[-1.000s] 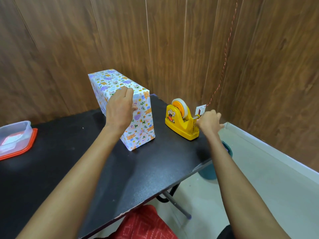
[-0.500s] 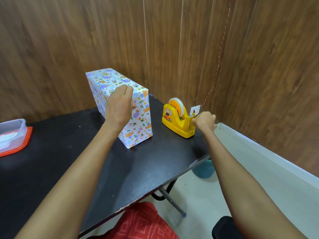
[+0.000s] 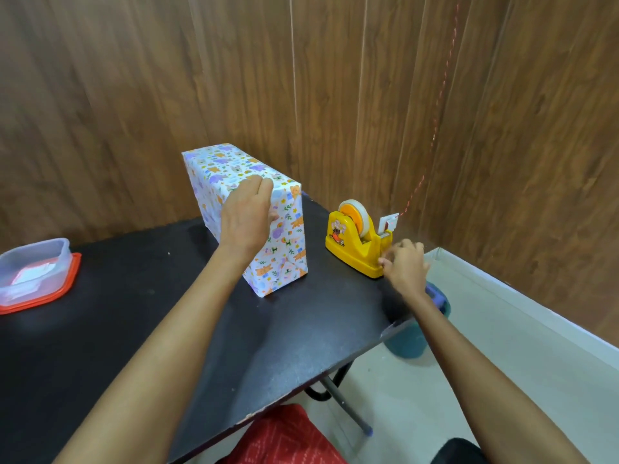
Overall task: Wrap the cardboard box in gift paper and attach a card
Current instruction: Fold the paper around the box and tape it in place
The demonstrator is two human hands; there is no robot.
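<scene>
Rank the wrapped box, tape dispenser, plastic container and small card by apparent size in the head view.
Largest: wrapped box.
Next: plastic container and tape dispenser look alike; the container is cut by the frame edge, so they stay unranked.
Smallest: small card.

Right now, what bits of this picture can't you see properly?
Head view only.
Right hand by the tape dispenser: motion-blurred, so whether it pinches tape is unclear.
Wrapped box: the left hand covers part of its top edge; its back faces away.
Plastic container: cut off by the left edge; cloudy walls blur its contents.
Card behind the tape dispenser: too small to read.
</scene>
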